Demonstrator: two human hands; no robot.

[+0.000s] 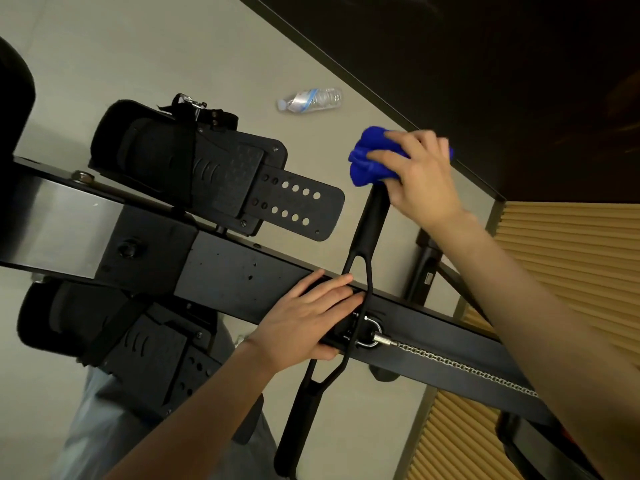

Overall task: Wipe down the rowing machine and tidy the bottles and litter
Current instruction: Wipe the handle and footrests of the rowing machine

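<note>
Rowing machine: its black beam [242, 268] runs across the view from upper left to lower right and serves as the reference for all positions. At the left, one strapped footrest [221, 174] is fixed on the far side of the beam and a second footrest [149, 348] on the near side, both black. Further right, the left hand [304, 323] lies palm down on top of the beam, fingers straight and together, holding nothing, with the fingertips touching the forked centre of the handle [363, 237]. The handle lies crosswise over the beam, one grip extending to the far side and the other to the near side. On the floor [138, 46], well beyond the far side of the beam, a clear plastic bottle [310, 99] lies on its side with the cap on. The blue cloth [370, 161] is bunched over the handle's far grip end, beyond the beam. The right hand [422, 171] has its fingers curled round the cloth, gripping it against that end. At the right, a metal chain [460, 365] runs along the top of the beam from the handle's shackle toward the lower right. A slatted tan panel [571, 254] stands beyond the beam's right end.
</note>
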